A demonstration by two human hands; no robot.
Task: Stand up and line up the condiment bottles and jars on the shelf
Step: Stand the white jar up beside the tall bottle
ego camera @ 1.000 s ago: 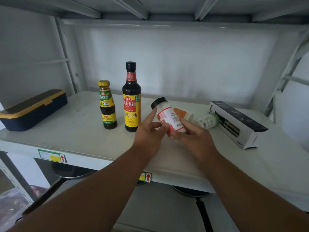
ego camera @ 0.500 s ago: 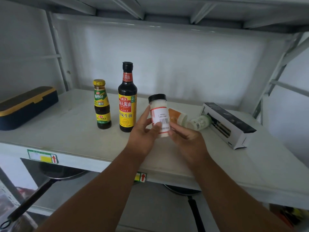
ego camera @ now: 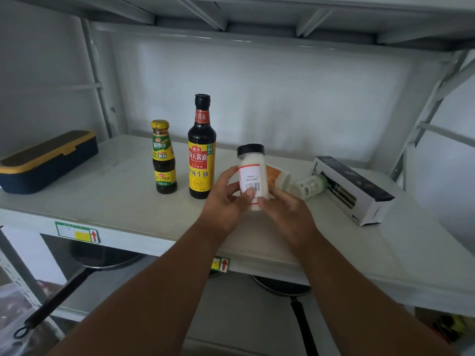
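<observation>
Tall bottle (ego camera: 202, 150): "海天酱油", "鲜味生抽". Jar (ego camera: 252, 176) label: "19851179195". Box (ego camera: 352, 190): "BOTTLE".

Open shelf (ego camera: 108, 191) left of bottles; right side blocked (toppled jars (ego camera: 295, 182), box (ego camera: 352, 191))

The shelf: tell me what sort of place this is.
Probably a kitchen storeroom or pantry. A bare metal shelf holds a soy sauce bottle and a smaller sauce bottle, frying pans lie on the level below, and both hands hold a white jar upright.

white metal shelving (ego camera: 108, 201), pale wall (ego camera: 257, 93)
</observation>
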